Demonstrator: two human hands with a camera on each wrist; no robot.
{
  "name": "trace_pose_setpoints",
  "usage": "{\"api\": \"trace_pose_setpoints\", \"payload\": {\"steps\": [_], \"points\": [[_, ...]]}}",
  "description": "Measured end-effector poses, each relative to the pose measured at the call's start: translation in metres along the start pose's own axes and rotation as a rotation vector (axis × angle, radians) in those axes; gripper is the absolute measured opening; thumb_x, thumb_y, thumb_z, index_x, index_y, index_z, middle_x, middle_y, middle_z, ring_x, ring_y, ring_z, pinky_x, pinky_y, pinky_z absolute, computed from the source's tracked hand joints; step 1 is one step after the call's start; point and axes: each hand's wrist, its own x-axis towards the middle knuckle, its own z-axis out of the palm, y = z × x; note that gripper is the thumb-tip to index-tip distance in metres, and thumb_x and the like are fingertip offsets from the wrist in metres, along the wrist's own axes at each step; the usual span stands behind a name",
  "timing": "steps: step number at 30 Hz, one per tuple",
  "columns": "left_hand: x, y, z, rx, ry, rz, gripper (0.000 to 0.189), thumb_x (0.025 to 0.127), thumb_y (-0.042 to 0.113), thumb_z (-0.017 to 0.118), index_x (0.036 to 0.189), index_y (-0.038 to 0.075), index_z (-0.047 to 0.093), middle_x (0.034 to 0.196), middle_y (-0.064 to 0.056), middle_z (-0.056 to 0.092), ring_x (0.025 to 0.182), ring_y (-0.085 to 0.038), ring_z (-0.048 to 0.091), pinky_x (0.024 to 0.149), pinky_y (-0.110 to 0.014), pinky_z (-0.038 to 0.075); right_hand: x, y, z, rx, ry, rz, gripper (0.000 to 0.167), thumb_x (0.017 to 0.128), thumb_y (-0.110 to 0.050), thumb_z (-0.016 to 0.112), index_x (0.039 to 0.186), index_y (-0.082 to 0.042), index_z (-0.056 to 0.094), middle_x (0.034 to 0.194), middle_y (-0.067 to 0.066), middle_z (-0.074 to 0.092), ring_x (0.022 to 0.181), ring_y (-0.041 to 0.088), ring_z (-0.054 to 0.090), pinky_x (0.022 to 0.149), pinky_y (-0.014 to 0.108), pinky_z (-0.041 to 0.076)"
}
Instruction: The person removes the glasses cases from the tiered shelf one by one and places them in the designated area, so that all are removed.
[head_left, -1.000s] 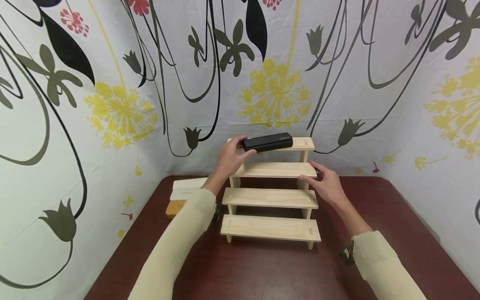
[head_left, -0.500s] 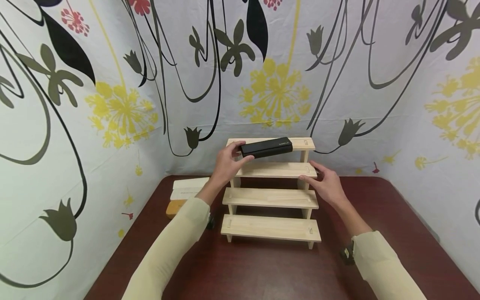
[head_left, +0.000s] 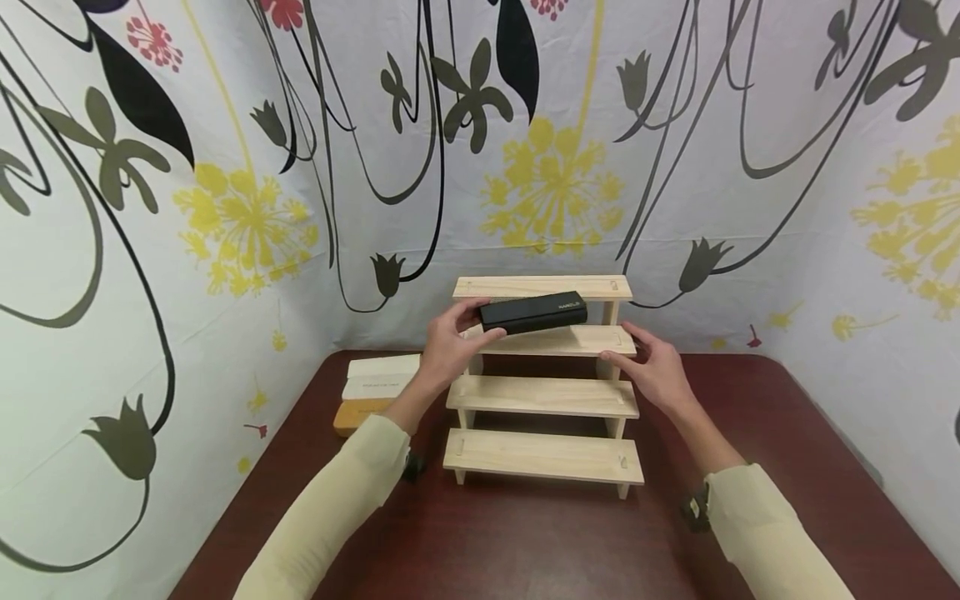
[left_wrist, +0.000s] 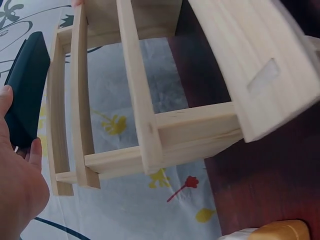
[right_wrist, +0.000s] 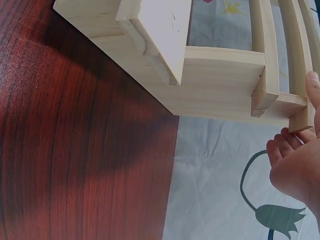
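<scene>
A black glasses case [head_left: 534, 312] with small lettering at its right end is pinched at its left end by my left hand [head_left: 452, 346]. It is held in front of the top tier of a pale wooden stepped display stand [head_left: 542, 396], overlapping the second tier in the head view. In the left wrist view, the case [left_wrist: 26, 90] lies between thumb and fingers, beyond the stand's edges. My right hand [head_left: 654, 371] grips the right end of the second tier from the top. The right wrist view has its thumb [right_wrist: 314, 89] on that board, fingers curled beneath.
Left of the stand, white cases [head_left: 381, 379] and an orange-yellow case [head_left: 358, 414] lie on the dark red table [head_left: 525, 542], partly behind the left forearm. A flower-printed cloth [head_left: 360, 150] hangs close behind the stand and along both sides.
My left hand has brought the glasses case down and toward me, from over the top tier to in front of it. The right hand keeps its grip on the stand.
</scene>
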Motion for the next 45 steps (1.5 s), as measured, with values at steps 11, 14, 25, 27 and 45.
{"api": "trace_pose_setpoints", "payload": {"steps": [11, 14, 25, 27, 45], "points": [[-0.024, -0.006, -0.004, 0.016, -0.014, -0.041, 0.055, 0.088, 0.021, 0.091, 0.138, 0.014, 0.069, 0.129, -0.008, 0.072, 0.117, -0.023, 0.071, 0.102, -0.046, 0.057, -0.001, -0.001, 0.001, 0.015, -0.013, -0.001, 0.087, 0.100, -0.038, 0.077, 0.164, 0.002, 0.034, 0.159, 0.031, 0.045, 0.139, 0.047, 0.053, 0.107, 0.062, 0.049], [-0.028, -0.008, -0.004, 0.024, -0.016, -0.042, 0.055, 0.088, 0.022, 0.090, 0.139, 0.016, 0.069, 0.130, -0.006, 0.072, 0.117, -0.022, 0.072, 0.097, -0.048, 0.059, -0.001, 0.000, 0.002, 0.007, -0.010, -0.007, 0.086, 0.100, -0.037, 0.077, 0.164, 0.003, 0.034, 0.158, 0.031, 0.046, 0.136, 0.047, 0.055, 0.104, 0.061, 0.050], [-0.039, -0.014, -0.007, -0.012, -0.039, -0.032, 0.055, 0.088, 0.017, 0.090, 0.139, 0.010, 0.069, 0.137, -0.007, 0.068, 0.124, -0.024, 0.069, 0.104, -0.042, 0.056, -0.002, -0.002, 0.004, 0.008, -0.004, -0.004, 0.086, 0.101, -0.037, 0.077, 0.164, 0.003, 0.034, 0.158, 0.032, 0.045, 0.137, 0.047, 0.055, 0.104, 0.061, 0.051], [-0.041, -0.015, -0.008, -0.008, -0.039, -0.032, 0.055, 0.088, 0.017, 0.090, 0.139, 0.010, 0.069, 0.137, -0.007, 0.068, 0.124, -0.023, 0.068, 0.105, -0.039, 0.056, -0.002, -0.003, 0.005, 0.009, -0.006, -0.005, 0.086, 0.101, -0.037, 0.076, 0.164, 0.003, 0.033, 0.159, 0.031, 0.045, 0.139, 0.047, 0.053, 0.104, 0.061, 0.050], [-0.056, -0.016, -0.023, -0.021, -0.022, -0.037, 0.058, 0.087, 0.014, 0.090, 0.140, 0.009, 0.068, 0.137, -0.010, 0.069, 0.123, -0.026, 0.070, 0.104, -0.041, 0.056, -0.007, -0.001, 0.003, -0.002, -0.034, 0.028, 0.094, 0.102, -0.042, 0.074, 0.169, -0.004, 0.022, 0.169, 0.028, 0.028, 0.152, 0.051, 0.031, 0.117, 0.068, 0.034]]}}
